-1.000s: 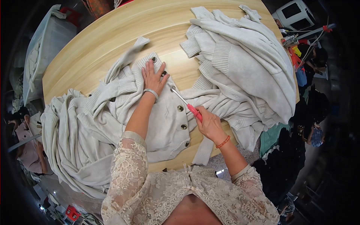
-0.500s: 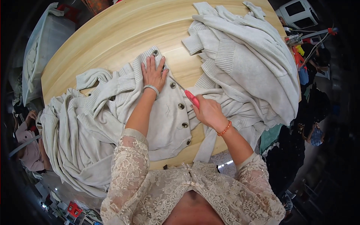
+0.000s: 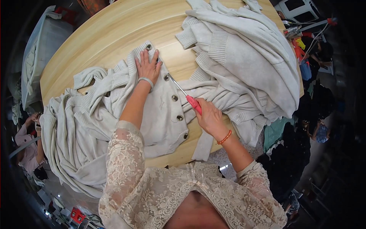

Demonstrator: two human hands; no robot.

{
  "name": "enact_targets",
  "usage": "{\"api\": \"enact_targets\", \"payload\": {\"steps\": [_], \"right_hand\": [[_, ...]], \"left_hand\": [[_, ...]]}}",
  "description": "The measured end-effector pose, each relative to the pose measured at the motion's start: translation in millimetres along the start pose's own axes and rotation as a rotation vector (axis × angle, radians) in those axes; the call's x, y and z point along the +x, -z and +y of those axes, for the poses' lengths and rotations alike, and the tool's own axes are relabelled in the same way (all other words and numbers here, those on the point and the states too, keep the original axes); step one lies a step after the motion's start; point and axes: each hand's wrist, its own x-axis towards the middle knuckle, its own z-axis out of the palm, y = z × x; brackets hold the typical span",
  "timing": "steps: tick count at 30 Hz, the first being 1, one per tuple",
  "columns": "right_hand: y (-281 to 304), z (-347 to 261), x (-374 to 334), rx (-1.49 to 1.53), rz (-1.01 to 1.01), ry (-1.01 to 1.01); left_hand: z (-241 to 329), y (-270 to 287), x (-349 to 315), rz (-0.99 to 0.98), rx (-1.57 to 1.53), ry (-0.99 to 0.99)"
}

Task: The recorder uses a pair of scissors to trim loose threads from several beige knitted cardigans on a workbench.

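Observation:
A light beige knit cardigan [image 3: 156, 110] lies front up on the table, its row of dark buttons running down the right edge. My left hand [image 3: 148, 70] rests flat on its upper part with fingers spread, partly covering one button near the fingertips. In my closed right hand [image 3: 210, 117] is a screwdriver-like tool [image 3: 194, 104] with a red handle and a thin metal shaft. The shaft points up and left, its tip at the edge beside a button [image 3: 166, 77] just below my left hand. Whether the tip touches the knit I cannot tell.
More beige knitwear lies heaped at the right [image 3: 244, 57] and bunched at the left [image 3: 72, 129], hanging over the edge of the round wooden table [image 3: 114, 34]. A translucent bin [image 3: 49, 49] stands beyond on the left. Other people [image 3: 32, 147] are at the far sides.
The whole view has shifted a little, moving the table and clothes leftward and up. The tool's tip has come closer to the button; my left hand stays flat on the cardigan.

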Motion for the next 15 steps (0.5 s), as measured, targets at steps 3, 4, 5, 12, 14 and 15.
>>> {"api": "enact_targets", "payload": {"steps": [3, 4, 5, 12, 14, 15], "right_hand": [[1.4, 15.4, -18.0, -0.002, 0.090, -0.016], [2.3, 16.7, -22.1, -0.013, 0.090, -0.012], [3.1, 18.6, -26.2, -0.023, 0.091, -0.008], [0.5, 11.0, -37.0, -0.142, -0.145, -0.108], [0.5, 7.7, -21.2, -0.142, -0.108, -0.077], [-2.6, 8.8, -7.5, -0.130, -0.080, -0.060]], "left_hand": [[35.0, 21.2, -20.3, 0.031, -0.106, -0.060], [43.2, 31.0, -32.9, 0.087, -0.194, -0.137], [54.4, 37.0, -47.8, 0.052, -0.274, -0.211], [67.5, 23.6, -106.5, -0.134, -0.169, -0.134], [67.9, 26.2, -98.9, -0.134, -0.156, -0.142], [68.4, 24.1, -95.2, -0.134, -0.144, -0.137]]}}
